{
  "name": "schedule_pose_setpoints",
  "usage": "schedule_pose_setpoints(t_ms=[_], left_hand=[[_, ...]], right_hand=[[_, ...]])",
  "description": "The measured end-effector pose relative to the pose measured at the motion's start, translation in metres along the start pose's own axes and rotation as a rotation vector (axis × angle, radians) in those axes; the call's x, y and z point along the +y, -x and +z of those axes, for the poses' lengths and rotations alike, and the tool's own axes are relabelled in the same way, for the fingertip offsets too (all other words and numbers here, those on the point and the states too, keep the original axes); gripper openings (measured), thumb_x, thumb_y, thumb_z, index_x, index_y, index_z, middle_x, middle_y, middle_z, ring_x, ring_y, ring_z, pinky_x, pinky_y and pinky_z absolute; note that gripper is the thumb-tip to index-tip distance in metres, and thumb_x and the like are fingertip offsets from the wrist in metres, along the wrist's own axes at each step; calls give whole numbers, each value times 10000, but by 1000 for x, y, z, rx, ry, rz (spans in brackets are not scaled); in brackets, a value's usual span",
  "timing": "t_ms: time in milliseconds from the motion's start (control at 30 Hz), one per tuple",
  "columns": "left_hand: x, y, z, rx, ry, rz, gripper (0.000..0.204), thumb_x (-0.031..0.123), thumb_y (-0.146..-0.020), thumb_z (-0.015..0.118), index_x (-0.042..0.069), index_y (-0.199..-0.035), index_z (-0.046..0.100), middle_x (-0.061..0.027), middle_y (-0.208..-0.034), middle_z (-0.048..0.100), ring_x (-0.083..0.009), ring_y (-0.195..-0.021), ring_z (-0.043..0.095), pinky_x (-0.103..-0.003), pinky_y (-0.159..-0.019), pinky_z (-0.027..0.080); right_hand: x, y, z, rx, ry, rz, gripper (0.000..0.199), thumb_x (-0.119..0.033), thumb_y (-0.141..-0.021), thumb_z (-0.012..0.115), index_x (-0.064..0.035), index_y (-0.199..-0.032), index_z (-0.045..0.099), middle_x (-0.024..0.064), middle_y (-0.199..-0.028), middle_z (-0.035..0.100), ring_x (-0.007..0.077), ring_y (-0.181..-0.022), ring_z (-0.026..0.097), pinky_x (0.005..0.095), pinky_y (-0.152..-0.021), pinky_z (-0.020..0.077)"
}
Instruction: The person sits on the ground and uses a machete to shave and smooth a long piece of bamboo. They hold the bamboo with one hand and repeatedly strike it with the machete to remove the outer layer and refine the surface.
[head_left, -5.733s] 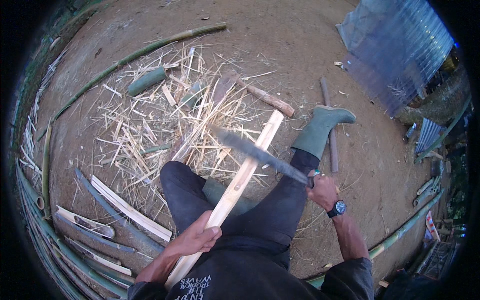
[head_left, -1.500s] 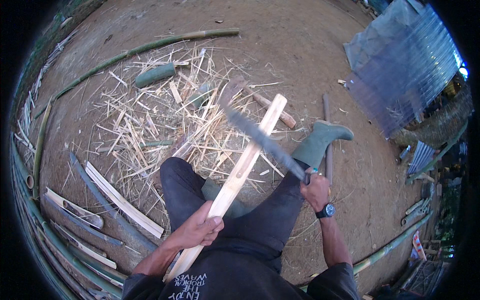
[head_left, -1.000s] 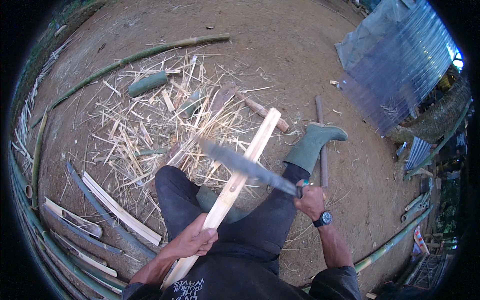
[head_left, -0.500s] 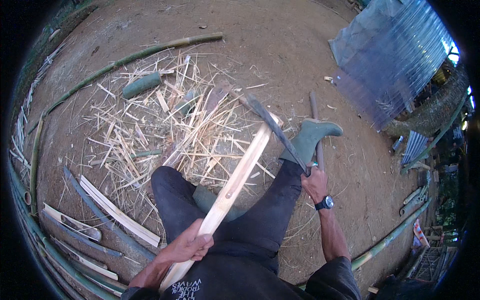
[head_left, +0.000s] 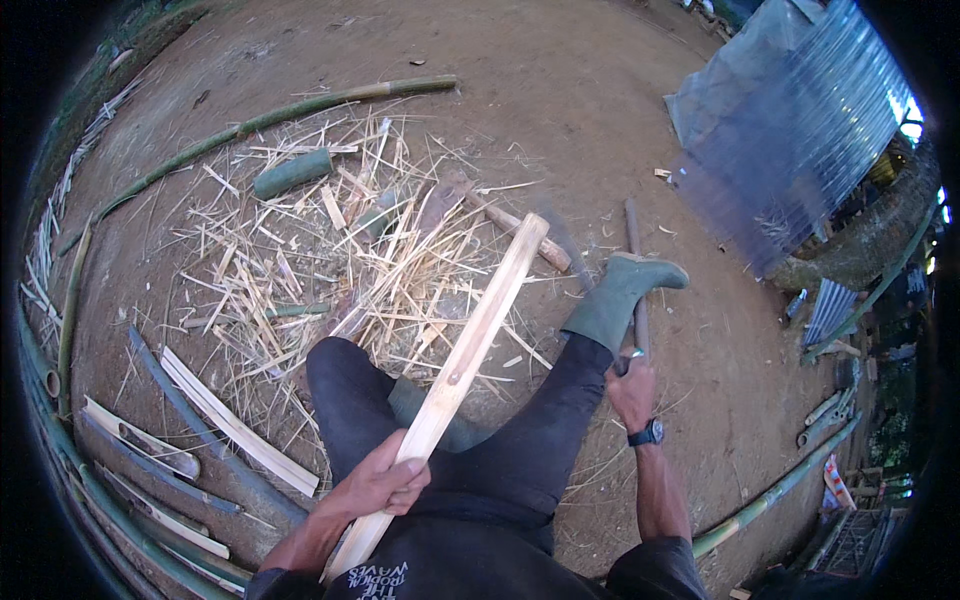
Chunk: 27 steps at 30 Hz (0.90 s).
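I sit on bare earth in dark trousers and green rubber boots (head_left: 620, 295). My left hand (head_left: 385, 485) grips the near end of a long pale split bamboo slat (head_left: 480, 330), which runs from my lap up and away over my knees. My right hand (head_left: 632, 385), with a wristwatch on it, is closed on the handle of a long chopping knife. Its blade (head_left: 568, 245) is a grey motion blur just right of the slat's far end.
A heap of bamboo shavings (head_left: 330, 260) lies ahead, with a short green bamboo piece (head_left: 292, 172) and a long green pole (head_left: 270, 120) beyond. Split strips (head_left: 230, 425) lie at left. A corrugated sheet (head_left: 800, 110) stands at right, and another pole (head_left: 780, 490) lies at lower right.
The knife blade, which lay across the middle of the slat a second ago, has swung up and to the right, near the slat's far end. My left hand keeps its grip.
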<state>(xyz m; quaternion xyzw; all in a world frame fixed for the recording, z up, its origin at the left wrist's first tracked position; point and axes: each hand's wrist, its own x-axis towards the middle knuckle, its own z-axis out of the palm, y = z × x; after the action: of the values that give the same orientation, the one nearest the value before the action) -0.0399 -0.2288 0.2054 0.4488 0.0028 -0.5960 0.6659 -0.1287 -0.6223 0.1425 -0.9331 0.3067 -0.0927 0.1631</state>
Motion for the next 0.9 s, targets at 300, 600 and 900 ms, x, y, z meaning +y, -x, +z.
schedule_pose_setpoints(t_ms=[300, 600, 900], left_hand=[[5, -6, 3, -65, 45, 41, 282, 210, -991, 456, 81, -1210, 336, -7, -744, 381, -51, -517, 338, -190, -420, 314], [-6, 3, 0, -61, 41, -20, 301, 234, -975, 492, 101, -1197, 338, -9, -725, 388, -58, -509, 327, -199, -401, 292], [-6, 4, 4, -96, 27, -39, 311, 251, -981, 486, 96, -1201, 330, -13, -739, 395, -59, -520, 328, -203, -415, 293]], right_hand=[[-20, 20, 9, -77, 82, -350, 259, -175, -639, 693, -58, -843, 586, 155, -644, 592, 358, -603, 607, 455, -568, 489], [-10, 14, 1, -154, 135, -281, 322, -193, -668, 694, -34, -938, 620, 213, -685, 625, 383, -670, 630, 471, -607, 493], [11, 7, 15, -38, 82, -293, 266, -183, -674, 663, -43, -896, 621, 210, -659, 611, 396, -635, 618, 475, -587, 495]])
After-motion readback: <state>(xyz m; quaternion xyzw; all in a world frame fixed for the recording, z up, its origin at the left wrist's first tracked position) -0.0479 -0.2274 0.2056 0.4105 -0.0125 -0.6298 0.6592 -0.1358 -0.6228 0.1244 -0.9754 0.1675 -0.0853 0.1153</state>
